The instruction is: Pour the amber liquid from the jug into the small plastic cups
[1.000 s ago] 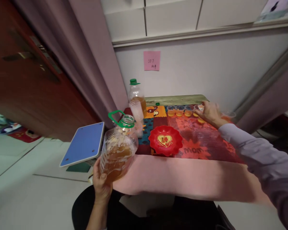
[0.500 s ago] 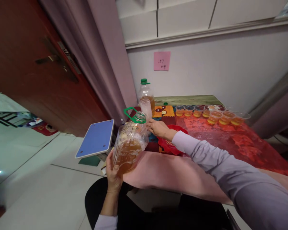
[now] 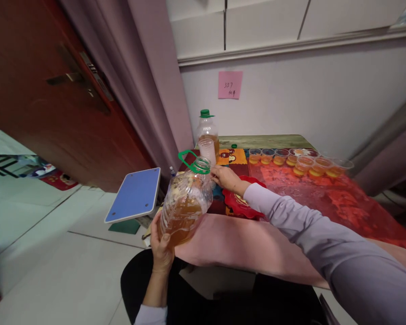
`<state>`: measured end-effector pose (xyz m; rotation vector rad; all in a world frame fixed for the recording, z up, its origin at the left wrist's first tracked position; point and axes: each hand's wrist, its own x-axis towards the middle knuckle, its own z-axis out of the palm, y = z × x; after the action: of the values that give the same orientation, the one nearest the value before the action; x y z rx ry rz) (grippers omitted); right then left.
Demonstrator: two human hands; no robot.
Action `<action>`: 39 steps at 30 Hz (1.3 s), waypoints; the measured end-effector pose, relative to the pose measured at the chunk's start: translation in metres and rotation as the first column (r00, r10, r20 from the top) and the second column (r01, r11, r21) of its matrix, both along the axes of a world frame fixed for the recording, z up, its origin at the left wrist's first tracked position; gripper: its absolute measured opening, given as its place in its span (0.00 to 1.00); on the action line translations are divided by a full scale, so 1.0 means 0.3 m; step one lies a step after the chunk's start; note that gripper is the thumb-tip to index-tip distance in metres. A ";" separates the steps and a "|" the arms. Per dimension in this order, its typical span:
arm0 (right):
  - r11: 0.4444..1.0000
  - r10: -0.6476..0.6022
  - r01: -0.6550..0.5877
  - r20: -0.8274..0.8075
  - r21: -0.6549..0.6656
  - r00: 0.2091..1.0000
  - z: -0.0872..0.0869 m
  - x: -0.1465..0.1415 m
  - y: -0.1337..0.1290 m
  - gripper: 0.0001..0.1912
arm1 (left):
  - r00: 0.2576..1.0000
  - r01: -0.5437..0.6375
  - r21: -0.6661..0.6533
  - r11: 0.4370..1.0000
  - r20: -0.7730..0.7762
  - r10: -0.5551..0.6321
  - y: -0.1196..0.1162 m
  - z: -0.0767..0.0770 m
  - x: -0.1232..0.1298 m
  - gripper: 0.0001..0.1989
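My left hand (image 3: pixel 162 246) grips the lower side of a large clear plastic jug (image 3: pixel 186 212). The jug is tilted, part filled with amber liquid, its green-ringed mouth uncapped and its green loop handle (image 3: pixel 186 158) standing up. My right hand (image 3: pixel 227 178) reaches across just right of the jug's neck, fingertips pinched together. What they hold, if anything, is hidden by the jug. Right behind the mouth stands a stack of clear plastic cups (image 3: pixel 207 150). A second jug (image 3: pixel 208 131), capped in green, is behind the stack.
Several clear cups with amber liquid (image 3: pixel 280 157) line the far side of the red-covered table (image 3: pixel 291 198). A red scalloped tray (image 3: pixel 238 203) lies under my right wrist. A green cap (image 3: pixel 234 146) rests farther back. A blue-topped stool (image 3: pixel 135 192) stands left.
The view has shifted slightly. Both hands and the tilted jug keep nearly the same places, with the jug's mouth a little farther right.
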<state>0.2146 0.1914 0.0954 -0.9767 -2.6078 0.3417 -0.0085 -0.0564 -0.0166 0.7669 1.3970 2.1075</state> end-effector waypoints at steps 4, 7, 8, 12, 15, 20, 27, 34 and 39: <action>0.998 -0.057 0.057 -0.079 0.000 0.995 0.021 0.003 0.004 0.07 | 1.000 -0.008 -0.012 1.000 -0.026 0.008 0.003 -0.004 -0.003 0.51; 0.993 -0.100 0.111 -0.226 0.036 0.969 0.077 0.050 0.005 0.05 | 1.000 -0.014 -0.009 1.000 -0.014 0.014 0.005 -0.005 -0.007 0.51; 0.990 -0.104 0.127 -0.290 0.062 0.951 0.098 0.082 0.001 0.06 | 1.000 -0.017 -0.009 1.000 -0.011 0.017 0.005 -0.004 -0.007 0.51; 0.972 -0.114 0.178 -0.356 0.152 0.928 0.117 0.276 -0.053 0.09 | 1.000 -0.019 -0.020 1.000 0.004 0.019 0.005 0.002 -0.006 0.52; 0.974 -0.166 0.191 -0.196 0.122 0.967 0.031 0.419 -0.113 0.08 | 1.000 -0.011 -0.025 1.000 -0.006 0.011 0.005 0.010 -0.003 0.51; 0.976 -0.211 0.214 -0.066 0.047 0.975 -0.146 0.521 -0.160 0.08 | 1.000 -0.009 -0.019 1.000 -0.005 0.009 0.008 0.019 -0.003 0.49; 0.976 -0.192 0.197 -0.062 0.089 0.980 -0.178 0.537 -0.169 0.09 | 1.000 -0.018 -0.021 1.000 -0.009 0.017 0.011 0.012 -0.011 0.48; 0.942 -0.263 0.335 -0.667 -0.021 0.697 -0.064 0.478 -0.278 0.25 | 1.000 -0.010 -0.042 0.999 0.012 0.010 0.007 0.036 0.002 0.49; 0.861 -0.370 -0.142 -0.792 -0.489 0.485 -0.057 0.208 -0.376 0.38 | 0.999 0.014 -0.058 0.998 -0.050 -0.017 0.000 0.074 0.021 0.51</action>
<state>0.2769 0.0787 0.0783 -0.7870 -1.4774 1.1826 -0.0023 -0.0565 0.0056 0.8103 1.4670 2.0405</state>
